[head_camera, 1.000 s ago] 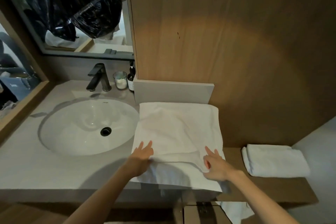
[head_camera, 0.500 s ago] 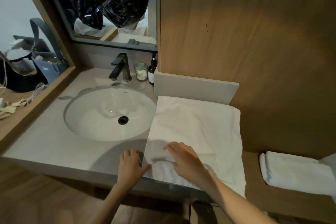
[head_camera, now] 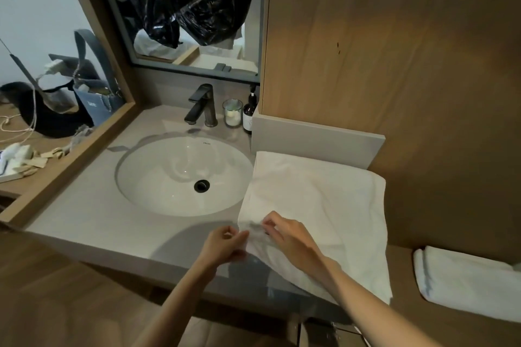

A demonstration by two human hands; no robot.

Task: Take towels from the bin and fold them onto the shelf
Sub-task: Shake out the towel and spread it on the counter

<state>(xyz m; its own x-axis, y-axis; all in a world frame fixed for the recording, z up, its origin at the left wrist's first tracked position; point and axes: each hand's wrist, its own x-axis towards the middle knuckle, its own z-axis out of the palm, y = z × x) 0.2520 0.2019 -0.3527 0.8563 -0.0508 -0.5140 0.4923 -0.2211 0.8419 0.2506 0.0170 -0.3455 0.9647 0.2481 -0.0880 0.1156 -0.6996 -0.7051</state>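
A white towel (head_camera: 315, 200) lies spread flat on the grey countertop (head_camera: 118, 222) to the right of the sink, its front edge hanging over the counter's edge. My left hand (head_camera: 222, 245) pinches the towel's near left corner. My right hand (head_camera: 284, 236) pinches the same edge just to the right, with the cloth bunched between the two hands. A folded white towel (head_camera: 465, 282) lies on the lower wooden shelf (head_camera: 400, 284) at the right. No bin is in view.
A white oval sink (head_camera: 183, 175) with a black faucet (head_camera: 201, 104) sits left of the towel. A glass candle (head_camera: 232, 113) and a dark bottle (head_camera: 249, 113) stand behind it. A grey upstand (head_camera: 315, 141) and a wooden wall panel (head_camera: 394, 65) border the towel. A cluttered wooden desk (head_camera: 25, 149) is at the left.
My right hand has moved left from the towel's right front part to the near left corner. Both hands went from lying flat to pinching the edge. The view has swung left.
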